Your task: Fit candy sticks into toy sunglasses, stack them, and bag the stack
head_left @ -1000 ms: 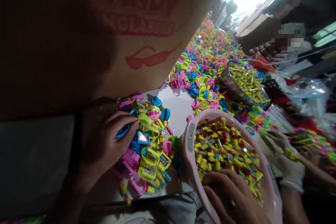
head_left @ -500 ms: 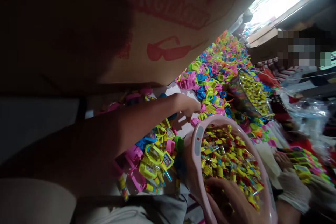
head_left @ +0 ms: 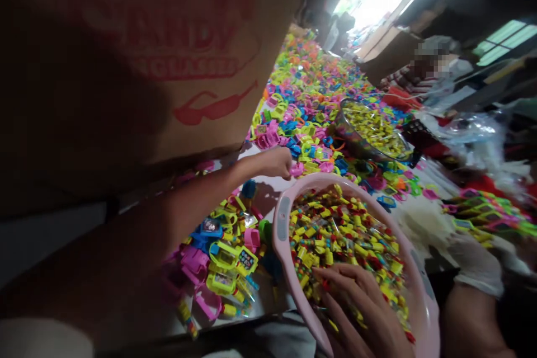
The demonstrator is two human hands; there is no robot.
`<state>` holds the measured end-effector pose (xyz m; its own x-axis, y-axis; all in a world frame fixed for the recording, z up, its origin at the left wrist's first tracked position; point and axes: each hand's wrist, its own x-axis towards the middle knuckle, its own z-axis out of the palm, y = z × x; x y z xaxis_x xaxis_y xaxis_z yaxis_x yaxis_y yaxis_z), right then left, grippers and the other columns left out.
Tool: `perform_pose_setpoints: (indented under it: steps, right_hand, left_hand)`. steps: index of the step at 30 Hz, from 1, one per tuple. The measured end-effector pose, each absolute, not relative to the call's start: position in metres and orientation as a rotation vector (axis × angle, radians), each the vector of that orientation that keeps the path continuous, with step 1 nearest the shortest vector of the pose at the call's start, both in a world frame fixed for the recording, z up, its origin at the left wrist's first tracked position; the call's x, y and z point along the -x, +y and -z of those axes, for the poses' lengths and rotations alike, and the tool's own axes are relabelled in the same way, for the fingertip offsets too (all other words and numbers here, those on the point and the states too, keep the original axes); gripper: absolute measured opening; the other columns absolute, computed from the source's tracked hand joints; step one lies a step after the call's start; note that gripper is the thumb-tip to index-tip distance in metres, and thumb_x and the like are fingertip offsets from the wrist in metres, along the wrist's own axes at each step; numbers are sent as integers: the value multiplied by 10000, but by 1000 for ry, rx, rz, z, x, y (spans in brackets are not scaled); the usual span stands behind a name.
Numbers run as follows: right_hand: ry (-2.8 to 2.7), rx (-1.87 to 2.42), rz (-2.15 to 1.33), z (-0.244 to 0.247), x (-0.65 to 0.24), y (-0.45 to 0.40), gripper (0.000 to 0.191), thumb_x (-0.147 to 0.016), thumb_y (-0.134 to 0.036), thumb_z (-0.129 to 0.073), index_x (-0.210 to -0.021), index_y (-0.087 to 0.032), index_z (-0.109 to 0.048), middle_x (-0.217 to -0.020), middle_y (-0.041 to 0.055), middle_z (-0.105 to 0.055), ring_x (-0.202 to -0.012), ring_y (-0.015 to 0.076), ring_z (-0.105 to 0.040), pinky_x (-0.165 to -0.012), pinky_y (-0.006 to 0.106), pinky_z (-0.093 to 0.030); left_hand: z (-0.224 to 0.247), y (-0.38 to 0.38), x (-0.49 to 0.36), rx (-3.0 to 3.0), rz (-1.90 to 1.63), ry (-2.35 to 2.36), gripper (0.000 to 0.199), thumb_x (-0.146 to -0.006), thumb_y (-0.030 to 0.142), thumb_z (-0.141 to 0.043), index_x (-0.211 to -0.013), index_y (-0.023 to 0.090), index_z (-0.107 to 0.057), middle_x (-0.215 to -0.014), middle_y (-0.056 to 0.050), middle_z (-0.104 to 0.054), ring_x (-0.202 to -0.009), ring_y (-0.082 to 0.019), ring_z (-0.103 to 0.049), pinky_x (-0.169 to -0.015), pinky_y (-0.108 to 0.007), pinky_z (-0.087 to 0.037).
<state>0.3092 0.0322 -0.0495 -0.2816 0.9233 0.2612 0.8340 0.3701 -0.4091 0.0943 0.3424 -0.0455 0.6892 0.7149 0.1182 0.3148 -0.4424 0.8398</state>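
Note:
My left hand (head_left: 277,162) reaches over the table from the left, its fingers curled in beside a heap of bright plastic toy watches (head_left: 308,145). What it holds, if anything, is hidden. My right hand (head_left: 361,307) dips into a pink plastic basin (head_left: 282,235), fingers apart and touching small clear tubes of coloured candy with yellow and red parts (head_left: 335,229). Its fingertips are partly sunk among the tubes. Below my left forearm lies a smaller pile of toy watches (head_left: 226,257), some with candy tubes next to them.
A large cardboard box (head_left: 146,123) with red print looms at the left. Behind the basin stands a clear bowl (head_left: 373,131) of yellow pieces. At right, another person's gloved hand (head_left: 476,263) is near bright toys (head_left: 490,212). Clear plastic bags (head_left: 478,134) lie beyond.
The view has shifted, so the box and basin sit further left. My left hand's fingers have curled in tighter. My right hand's fingers have spread over the candy tubes.

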Motion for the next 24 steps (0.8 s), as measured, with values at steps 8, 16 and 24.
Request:
perform_pose_setpoints:
  steps: [8, 16, 24]
  right_hand:
    - [-1729, 1515, -534, 18, -255, 35, 250, -1104, -326, -625, -1317, -317, -754, -1197, 92, -833, -975, 268, -840, -839, 324, -719]
    - [-1531, 1390, -854, -8, -222, 52, 159, -1140, -296, -593, -1217, -250, -725, -1031, 33, -793, -850, 171, -751, -684, 219, -569]
    - [-1713, 1239, -867, -5, -219, 38, 151, -1134, -189, -545, -1156, -235, -688, -1042, 42, -743, -961, 195, -713, -873, 294, -570]
  left_hand:
    - [-7, 217, -25, -1821, -819, 1017, 196, -911, 384, -827, -830, 206, -830, -818, -17, -759, -769, -188, -661, -714, -291, -484]
    - [0, 98, -26, -1571, -894, 913, 137, -972, 352, -826, -867, 266, -842, -858, -4, -798, -729, -157, -702, -682, -240, -581]
    - [24, 87, -18, -1014, -868, 866, 229, -863, 456, -952, -917, 249, -870, -781, -7, -763, -626, -102, -616, -588, -185, -517]
